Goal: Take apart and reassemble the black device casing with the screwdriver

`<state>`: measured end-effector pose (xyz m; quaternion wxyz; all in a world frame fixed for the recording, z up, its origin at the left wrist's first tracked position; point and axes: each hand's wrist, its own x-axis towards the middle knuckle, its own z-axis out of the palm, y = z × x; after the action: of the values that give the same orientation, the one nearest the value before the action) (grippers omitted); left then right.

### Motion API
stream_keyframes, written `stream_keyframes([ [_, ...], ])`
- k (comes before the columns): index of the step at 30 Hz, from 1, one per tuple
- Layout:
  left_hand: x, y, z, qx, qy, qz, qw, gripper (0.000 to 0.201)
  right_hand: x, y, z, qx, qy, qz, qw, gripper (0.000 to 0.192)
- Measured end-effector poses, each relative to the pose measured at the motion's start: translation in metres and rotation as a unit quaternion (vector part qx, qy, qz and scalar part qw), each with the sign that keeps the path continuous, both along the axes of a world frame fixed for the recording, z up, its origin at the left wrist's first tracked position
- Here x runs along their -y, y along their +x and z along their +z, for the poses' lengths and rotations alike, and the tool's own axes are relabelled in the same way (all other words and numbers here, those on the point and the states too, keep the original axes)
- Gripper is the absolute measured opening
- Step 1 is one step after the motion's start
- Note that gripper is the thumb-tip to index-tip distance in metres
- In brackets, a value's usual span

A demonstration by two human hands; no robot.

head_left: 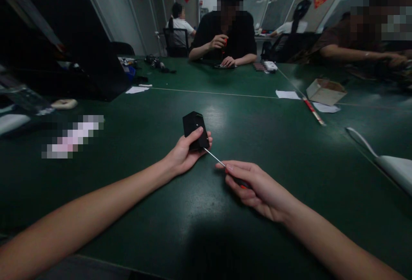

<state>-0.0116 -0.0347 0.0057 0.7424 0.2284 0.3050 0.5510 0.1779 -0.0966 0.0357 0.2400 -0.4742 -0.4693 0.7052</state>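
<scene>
My left hand [188, 153] is closed around a small black box-like case [194, 124], thumb across its front face. The case is held up over the green table [144, 125], its inside and far side hidden. In my right hand [254, 187] is a screwdriver [215, 156] with a thin silver shaft and a black and orange handle, mostly covered by my fingers. The shaft points up and left, and its tip meets the lower edge of the case; whether it sits in a screw cannot be made out.
Across the table a person [225, 35] works with a screwdriver. An open cardboard box [326, 91] stands at the right, near a red-and-white stick [313, 111]. A white object with a loop [397, 168] lies nearer. A large dark board [74, 35] rises on the left, beside a tape roll [64, 104].
</scene>
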Motion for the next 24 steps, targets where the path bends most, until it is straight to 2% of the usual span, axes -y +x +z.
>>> stream_keyframes([
  [1,0.001,0.001,0.000,-0.002,0.005,-0.006,1.000,0.018,0.000,0.000,-0.001,-0.005,0.003,0.001,1.000,0.039],
  [2,0.002,0.001,-0.001,-0.004,0.009,-0.011,1.000,0.020,0.000,-0.001,-0.003,0.016,0.044,0.003,0.999,0.037],
  [3,0.003,0.002,-0.001,-0.004,0.010,-0.014,1.000,0.021,0.000,0.000,-0.005,0.055,0.118,0.006,0.991,0.034],
  [4,0.004,0.002,0.000,-0.001,0.007,-0.014,1.000,0.021,0.001,0.000,-0.007,0.105,0.216,0.011,0.971,0.031],
  [6,0.005,0.003,0.001,0.013,-0.006,-0.011,1.000,0.019,0.003,0.002,-0.012,0.200,0.412,0.031,0.888,0.029],
  [7,0.005,0.002,0.001,0.022,-0.015,-0.009,1.000,0.018,0.004,0.003,-0.014,0.237,0.482,0.044,0.843,0.031],
  [8,0.004,0.002,0.002,0.031,-0.023,-0.007,0.999,0.017,0.005,0.004,-0.017,0.266,0.525,0.058,0.806,0.033],
  [9,0.004,0.002,0.003,0.041,-0.031,-0.004,0.999,0.017,0.005,0.005,-0.018,0.287,0.546,0.070,0.784,0.036],
  [10,0.003,0.002,0.004,0.050,-0.039,0.001,0.998,0.017,0.006,0.005,-0.019,0.301,0.552,0.077,0.774,0.038],
  [12,0.002,0.001,0.005,0.068,-0.057,0.012,0.996,0.018,0.006,0.001,-0.021,0.299,0.542,0.068,0.782,0.038],
  [13,0.002,0.001,0.005,0.074,-0.065,0.015,0.995,0.020,0.006,-0.003,-0.021,0.280,0.524,0.055,0.802,0.036],
  [15,0.002,0.001,0.005,0.079,-0.072,0.018,0.994,0.022,0.007,-0.012,-0.021,0.197,0.439,0.025,0.877,0.032],
  [17,0.002,0.001,0.004,0.079,-0.064,0.014,0.995,0.024,0.007,-0.021,-0.022,0.065,0.288,0.011,0.955,0.032],
  [18,0.002,0.001,0.004,0.077,-0.058,0.011,0.995,0.025,0.006,-0.024,-0.023,0.000,0.215,0.014,0.977,0.035],
  [20,0.002,0.000,0.003,0.072,-0.047,0.004,0.996,0.025,0.005,-0.025,-0.023,-0.064,0.138,0.022,0.988,0.038],
  [21,0.003,0.000,0.002,0.070,-0.045,0.000,0.997,0.025,0.004,-0.023,-0.022,-0.053,0.145,0.024,0.988,0.037],
  [23,0.004,-0.001,0.003,0.070,-0.046,-0.010,0.996,0.024,0.003,-0.015,-0.019,0.038,0.240,0.023,0.970,0.033],
  [24,0.004,-0.001,0.004,0.072,-0.048,-0.015,0.996,0.024,0.002,-0.009,-0.018,0.100,0.314,0.026,0.944,0.030],
])
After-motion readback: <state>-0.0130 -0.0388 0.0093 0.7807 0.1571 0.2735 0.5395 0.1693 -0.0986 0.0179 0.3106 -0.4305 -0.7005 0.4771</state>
